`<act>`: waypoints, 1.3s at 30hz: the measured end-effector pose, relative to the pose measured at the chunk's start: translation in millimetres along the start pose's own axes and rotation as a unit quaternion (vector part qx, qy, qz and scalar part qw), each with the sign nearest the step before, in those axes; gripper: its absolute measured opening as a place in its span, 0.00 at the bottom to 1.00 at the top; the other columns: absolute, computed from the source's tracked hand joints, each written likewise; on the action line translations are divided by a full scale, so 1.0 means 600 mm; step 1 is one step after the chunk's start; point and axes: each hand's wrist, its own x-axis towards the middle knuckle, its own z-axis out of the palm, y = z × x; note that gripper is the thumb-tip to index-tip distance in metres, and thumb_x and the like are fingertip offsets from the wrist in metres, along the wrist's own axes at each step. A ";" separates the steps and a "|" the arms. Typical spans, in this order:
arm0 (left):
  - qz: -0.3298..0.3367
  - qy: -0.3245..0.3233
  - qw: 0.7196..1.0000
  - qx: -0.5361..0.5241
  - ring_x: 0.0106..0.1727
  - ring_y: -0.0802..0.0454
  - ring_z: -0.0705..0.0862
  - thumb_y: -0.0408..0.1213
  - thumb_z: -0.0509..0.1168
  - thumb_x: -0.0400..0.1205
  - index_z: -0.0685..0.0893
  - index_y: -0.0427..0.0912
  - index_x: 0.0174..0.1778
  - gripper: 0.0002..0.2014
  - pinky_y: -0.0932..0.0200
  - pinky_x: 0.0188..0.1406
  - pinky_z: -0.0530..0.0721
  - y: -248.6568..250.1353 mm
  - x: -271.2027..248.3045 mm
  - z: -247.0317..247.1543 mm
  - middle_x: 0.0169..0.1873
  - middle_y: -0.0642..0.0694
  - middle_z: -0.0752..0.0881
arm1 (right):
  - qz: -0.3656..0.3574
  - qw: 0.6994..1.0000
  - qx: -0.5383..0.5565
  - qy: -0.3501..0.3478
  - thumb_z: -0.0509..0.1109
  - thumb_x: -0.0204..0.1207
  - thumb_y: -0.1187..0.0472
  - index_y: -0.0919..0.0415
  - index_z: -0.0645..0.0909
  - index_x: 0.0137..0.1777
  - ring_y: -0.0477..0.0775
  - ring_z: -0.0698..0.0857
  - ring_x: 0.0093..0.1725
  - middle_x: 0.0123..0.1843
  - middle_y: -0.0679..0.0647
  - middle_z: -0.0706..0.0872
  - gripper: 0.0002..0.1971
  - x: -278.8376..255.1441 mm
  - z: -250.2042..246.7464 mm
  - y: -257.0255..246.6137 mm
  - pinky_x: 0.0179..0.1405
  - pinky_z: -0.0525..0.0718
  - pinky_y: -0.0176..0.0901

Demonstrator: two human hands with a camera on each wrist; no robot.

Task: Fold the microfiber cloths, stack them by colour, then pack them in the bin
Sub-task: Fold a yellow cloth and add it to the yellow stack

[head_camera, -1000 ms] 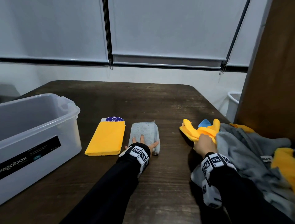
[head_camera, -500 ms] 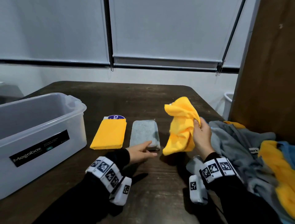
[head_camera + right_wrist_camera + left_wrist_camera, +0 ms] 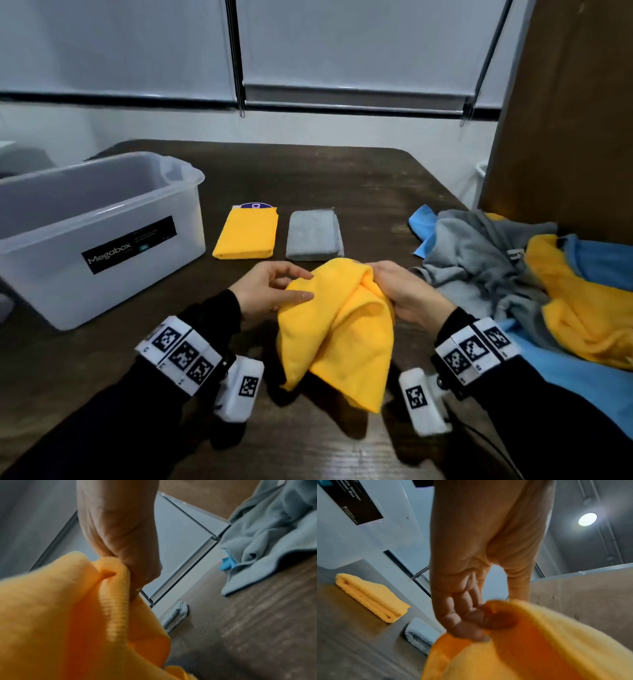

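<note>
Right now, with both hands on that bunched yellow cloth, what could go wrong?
1. The yellow cloth is crumpled between the left hand and right hand; folded like this, it would probably come out lopsided.
2. Spreading it could nudge the folded grey cloth or folded yellow cloth just beyond.
3. The unfolded pile lies close on the right and could snag.

Dim, even indoor light; the head view is sharp at centre, with straight blind rails (image 3: 352, 102) bowing toward the edges — wide-angle distortion. Soft shadows fall beneath the yellow cloth (image 3: 339, 329) onto the dark table (image 3: 342, 178). In the left wrist view a round ceiling lamp (image 3: 587, 519) flares with a hazy halo; nearby cloth is blurred. The right wrist view is softer still — cloth and table grain smeared.
</note>
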 end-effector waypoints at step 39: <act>-0.144 -0.153 0.876 0.433 0.57 0.55 0.79 0.74 0.69 0.60 0.80 0.49 0.57 0.38 0.57 0.62 0.80 -0.031 -0.030 0.022 0.53 0.56 0.81 | -0.194 0.921 -0.319 0.111 0.57 0.86 0.59 0.65 0.80 0.43 0.53 0.78 0.40 0.38 0.56 0.80 0.15 -0.053 -0.037 -0.058 0.43 0.75 0.48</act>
